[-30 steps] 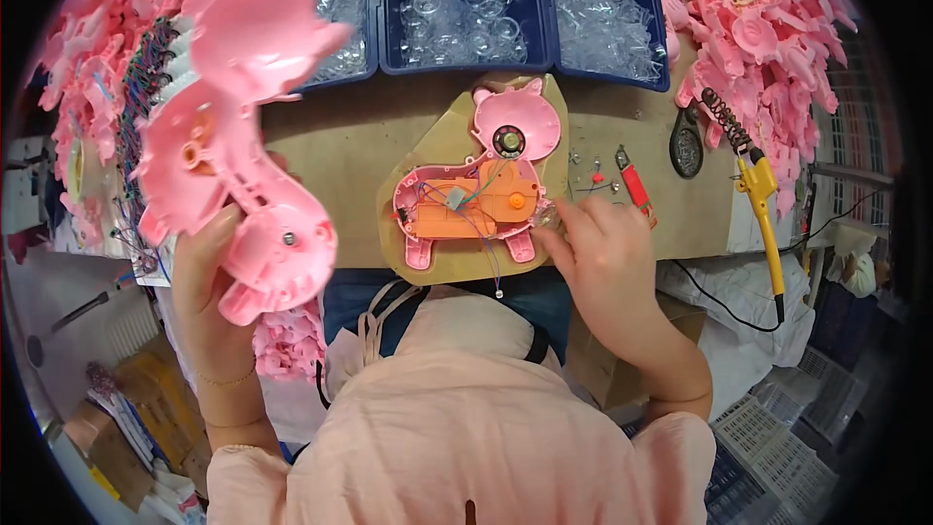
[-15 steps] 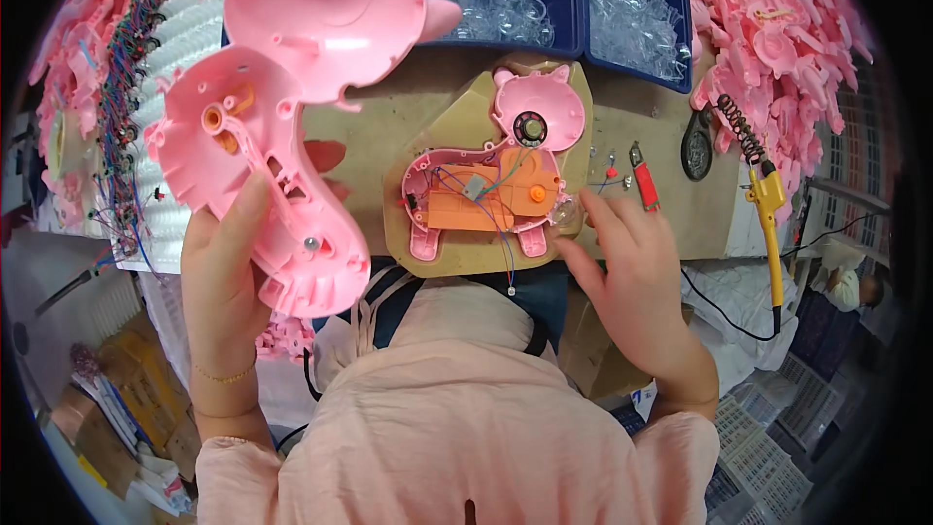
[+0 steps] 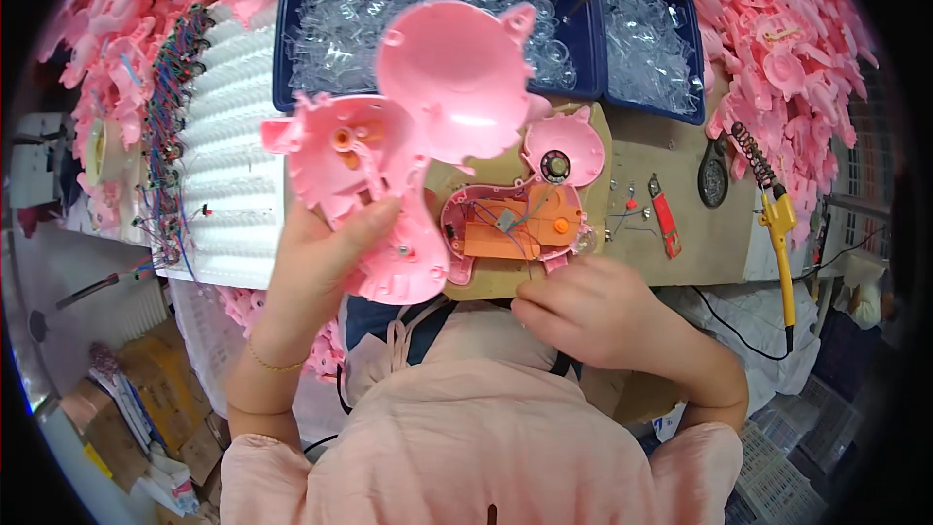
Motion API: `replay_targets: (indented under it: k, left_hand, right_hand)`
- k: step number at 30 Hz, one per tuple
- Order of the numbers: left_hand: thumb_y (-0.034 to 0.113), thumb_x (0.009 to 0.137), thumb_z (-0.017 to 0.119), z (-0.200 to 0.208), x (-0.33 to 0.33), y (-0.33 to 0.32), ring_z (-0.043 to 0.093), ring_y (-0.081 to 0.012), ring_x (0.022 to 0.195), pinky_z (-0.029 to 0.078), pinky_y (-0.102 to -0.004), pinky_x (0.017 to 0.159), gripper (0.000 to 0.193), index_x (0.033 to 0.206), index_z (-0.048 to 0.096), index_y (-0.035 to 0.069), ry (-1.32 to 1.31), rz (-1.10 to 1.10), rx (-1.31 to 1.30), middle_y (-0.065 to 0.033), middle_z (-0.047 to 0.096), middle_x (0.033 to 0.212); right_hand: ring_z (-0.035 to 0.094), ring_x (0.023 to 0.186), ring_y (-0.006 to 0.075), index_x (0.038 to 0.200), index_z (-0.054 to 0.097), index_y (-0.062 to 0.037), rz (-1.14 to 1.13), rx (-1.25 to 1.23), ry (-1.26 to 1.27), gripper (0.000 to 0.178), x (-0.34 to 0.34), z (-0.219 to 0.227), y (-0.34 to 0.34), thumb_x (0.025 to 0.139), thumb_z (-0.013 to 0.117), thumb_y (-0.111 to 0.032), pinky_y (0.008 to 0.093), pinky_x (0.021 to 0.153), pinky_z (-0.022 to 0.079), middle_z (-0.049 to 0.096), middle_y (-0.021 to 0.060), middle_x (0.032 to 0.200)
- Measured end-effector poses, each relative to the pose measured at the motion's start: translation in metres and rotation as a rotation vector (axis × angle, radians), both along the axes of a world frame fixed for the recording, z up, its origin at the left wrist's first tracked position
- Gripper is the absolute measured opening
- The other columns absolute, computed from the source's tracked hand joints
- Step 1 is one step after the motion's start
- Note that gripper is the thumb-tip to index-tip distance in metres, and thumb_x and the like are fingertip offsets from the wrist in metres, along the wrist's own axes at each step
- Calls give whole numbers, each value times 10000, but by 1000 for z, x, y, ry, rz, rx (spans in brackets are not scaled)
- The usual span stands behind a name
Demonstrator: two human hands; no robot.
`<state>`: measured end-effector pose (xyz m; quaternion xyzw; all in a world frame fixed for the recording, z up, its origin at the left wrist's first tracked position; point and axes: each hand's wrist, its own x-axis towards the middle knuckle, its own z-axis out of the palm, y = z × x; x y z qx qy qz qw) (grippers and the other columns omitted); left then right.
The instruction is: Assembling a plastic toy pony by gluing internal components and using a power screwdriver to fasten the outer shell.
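Hollow pink shell, glossy, now further right

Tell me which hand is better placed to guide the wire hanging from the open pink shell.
Likely the right hand: it is already at the wire, whereas the left hand grips another pink shell piece.

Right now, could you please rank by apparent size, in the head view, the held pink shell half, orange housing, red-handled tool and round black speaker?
1. Pink shell half, though nearness to the camera may enlarge it
2. Orange housing
3. Red-handled tool
4. Round black speaker
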<state>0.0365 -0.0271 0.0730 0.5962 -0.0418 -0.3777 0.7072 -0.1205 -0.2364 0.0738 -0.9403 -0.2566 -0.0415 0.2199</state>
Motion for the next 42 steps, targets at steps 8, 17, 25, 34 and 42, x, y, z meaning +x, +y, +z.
replay_targets:
  k: [8, 17, 25, 34, 42]
  left_hand:
    - [94, 806, 662, -8, -22, -22, 602, -95, 819, 495, -250, 726, 327, 1093, 558, -22, -193, -71, 103, -64, 637, 949]
    - [70, 800, 628, -3, -34, -27, 590, -110, 895, 488, -271, 764, 343, 1106, 528, -46, -265, -141, 155, -80, 628, 1001]
    - [57, 785, 643, -1, -43, -32, 589, -80, 774, 489, -251, 674, 268, 1023, 577, -48, -307, -128, 237, -57, 654, 884]
    - [51, 756, 651, -10, -51, -39, 563, -63, 687, 473, -246, 596, 214, 948, 606, -33, -419, -105, 261, -52, 654, 791]
    - [66, 748, 668, -16, -54, -34, 583, -110, 557, 462, -252, 531, 187, 907, 615, -17, -557, -103, 253, -60, 622, 622]
  right_hand:
    - [577, 639, 179, 822, 640, -23, -407, 594, 300, 121, 15, 0, 8, 726, 711, -44, 289, 577, 453, 631, 64, 753]
    - [576, 666, 157, 876, 646, 7, -631, 776, 323, 120, 8, 10, 10, 758, 666, 2, 272, 584, 457, 645, 82, 810]
    - [564, 707, 192, 834, 632, -10, -609, 751, 217, 115, 18, 16, 11, 732, 680, 11, 287, 606, 441, 607, 77, 806]
    - [476, 679, 199, 832, 652, -84, -682, 256, -193, 231, 28, 2, 39, 618, 712, -20, 332, 633, 321, 508, 9, 749]
    - [485, 678, 202, 803, 625, -83, -782, 327, -241, 196, 30, -9, 46, 641, 728, -45, 332, 641, 320, 514, 21, 736]
